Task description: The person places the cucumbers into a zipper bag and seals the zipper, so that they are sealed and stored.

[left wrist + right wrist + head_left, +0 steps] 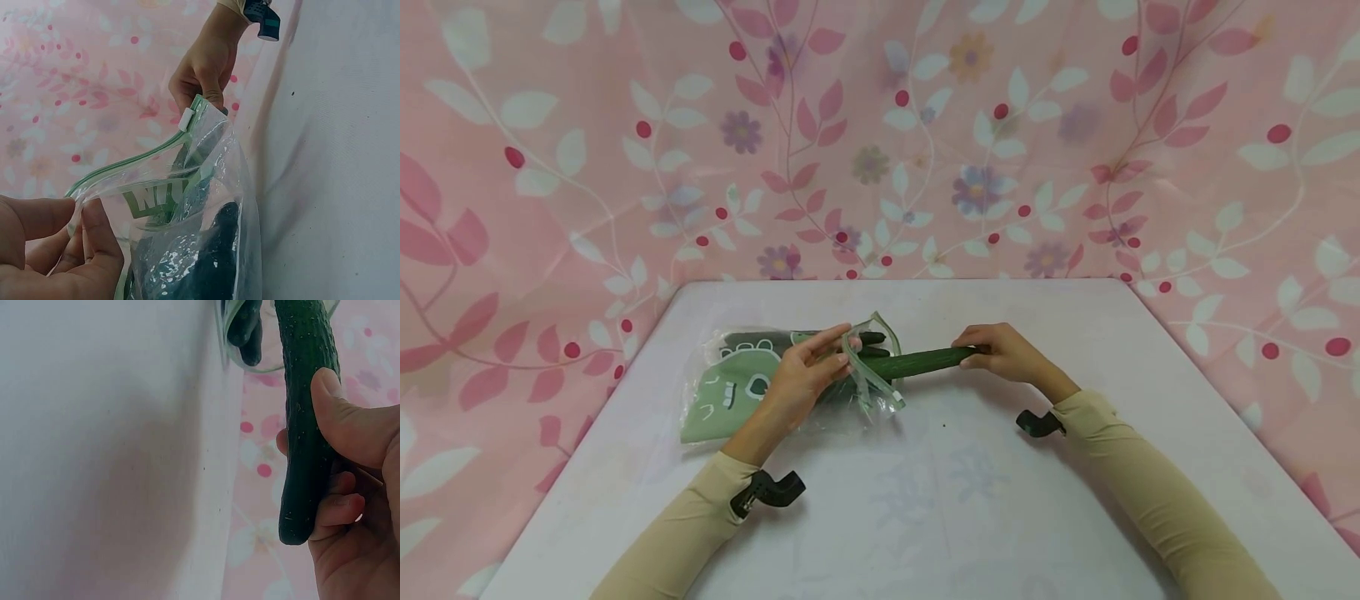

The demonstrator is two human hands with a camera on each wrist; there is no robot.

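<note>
My right hand [1002,352] grips a long green cucumber [925,362] near its end. In the right wrist view the thumb lies along the cucumber [306,425] and the fingers curl behind it. Its other end is inside the mouth of a clear zip bag [730,392] with a green cartoon print. My left hand [801,379] pinches the bag's rim between thumb and fingers, as the left wrist view shows beside the green zip strip [125,164]. More cucumbers [245,331] lie within the bag, partly hidden by the print and the left hand.
A white cloth covers the table [1000,500]; its far edge meets a pink floral curtain [880,167]. Both wrists carry black camera mounts [767,492]. A white zip slider [186,119] sits at the bag's corner.
</note>
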